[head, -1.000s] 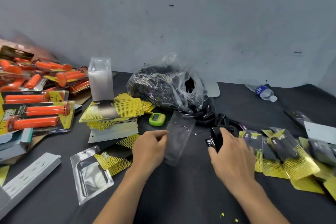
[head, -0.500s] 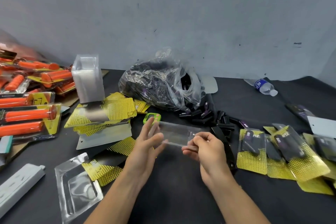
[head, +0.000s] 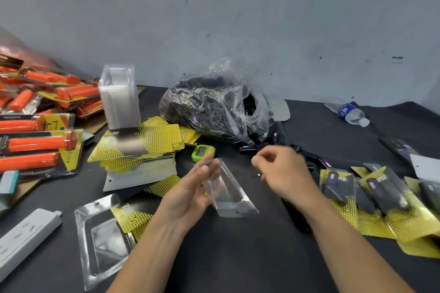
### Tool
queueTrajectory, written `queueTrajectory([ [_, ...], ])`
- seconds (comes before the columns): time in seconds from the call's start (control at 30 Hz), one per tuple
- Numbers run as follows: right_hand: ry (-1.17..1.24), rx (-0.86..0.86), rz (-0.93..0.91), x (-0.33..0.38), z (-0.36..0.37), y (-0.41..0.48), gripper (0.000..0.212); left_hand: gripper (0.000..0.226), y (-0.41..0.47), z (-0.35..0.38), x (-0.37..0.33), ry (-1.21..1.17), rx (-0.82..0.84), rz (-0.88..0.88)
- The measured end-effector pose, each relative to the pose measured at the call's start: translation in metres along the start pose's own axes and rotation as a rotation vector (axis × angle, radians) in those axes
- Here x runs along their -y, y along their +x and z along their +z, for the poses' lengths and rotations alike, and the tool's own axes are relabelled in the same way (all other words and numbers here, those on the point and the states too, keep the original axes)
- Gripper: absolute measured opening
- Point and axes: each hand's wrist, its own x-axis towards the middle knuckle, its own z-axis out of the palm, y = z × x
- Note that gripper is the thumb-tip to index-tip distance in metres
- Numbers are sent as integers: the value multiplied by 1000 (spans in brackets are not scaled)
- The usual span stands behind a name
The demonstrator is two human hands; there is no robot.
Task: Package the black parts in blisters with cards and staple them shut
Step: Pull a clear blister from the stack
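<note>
The left hand (head: 190, 190) has its grip clamped on a clear blister (head: 228, 197), held tilted above the dark tabletop (head: 238, 257). The right hand (head: 285, 173), at 2 o'clock from the blister, is blurred with its fingers curled; I cannot tell if its grip holds something. The bag of black parts (head: 214, 107) lies at 12 o'clock and the yellow cards (head: 142, 143) at 10 o'clock.

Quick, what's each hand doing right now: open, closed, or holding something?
Left hand: holding the clear plastic blister.
Right hand: fingers curled and blurred; cannot tell whether they hold anything.
</note>
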Motion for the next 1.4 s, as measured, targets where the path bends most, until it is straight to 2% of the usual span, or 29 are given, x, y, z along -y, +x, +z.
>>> queueTrajectory([
  [0.03, -232, -54, -62, 0, -5, 16, 9, 53, -1, 1, 1, 7, 7, -13],
  [0.07, -442, -23, -69, -1, -9, 31, 5, 57, -2, 2, 2, 15, 14, -22],
  [0.17, -845, 252, 49, -11, -5, 66, 28, 62, -6, 5, 3, 20, 35, -29],
  [0.27, -1048, 453, -22, -18, 5, 81, 40, 64, -4, 5, 2, 35, 18, -18],
  [0.33, -1114, 455, -46, -14, 10, 86, 37, 63, -1, 6, 2, 63, 9, -6],
  [0.4, -1120, 378, -79, -10, 17, 87, 36, 67, -1, 6, 5, 91, 0, -4],
  [0.47, -1084, 267, -171, -4, 18, 83, 31, 72, -2, 4, 7, 128, -15, -9],
  [0.53, -873, 108, -269, 2, 11, 75, 25, 73, -2, 2, 9, 174, -31, -1],
  [0.57, -656, 20, -275, 5, 5, 68, 23, 72, -2, 3, 9, 191, -43, 8],
  [0.63, -70, -90, -212, 7, -3, 41, 23, 71, -2, 6, 10, 217, -70, 29],
  [0.7, 486, -92, -99, 3, -1, 3, 32, 68, -2, 10, 13, 247, -88, 46],
  [0.73, 679, -71, -36, -2, 4, -14, 34, 66, -3, 11, 14, 268, -94, 56],
  [0.8, 870, -39, 46, -13, 14, -40, 32, 60, -5, 13, 17, 312, -98, 72],
  [0.87, 899, -1, 68, -20, 22, -51, 30, 56, -6, 14, 19, 351, -94, 85],
  [0.97, 811, 21, 53, -26, 27, -52, 35, 49, -4, 16, 20, 397, -72, 80],
  [1.17, 660, -31, 58, -36, 26, -54, 30, 41, -5, 16, 25, 434, -45, 71],
  [1.3, 379, -85, -85, -40, 23, -59, 31, 29, -9, 19, 30, 561, -87, 114],
  [1.4, 93, -153, -276, -37, 30, -64, 37, 26, -10, 21, 32, 606, -108, 109],
])
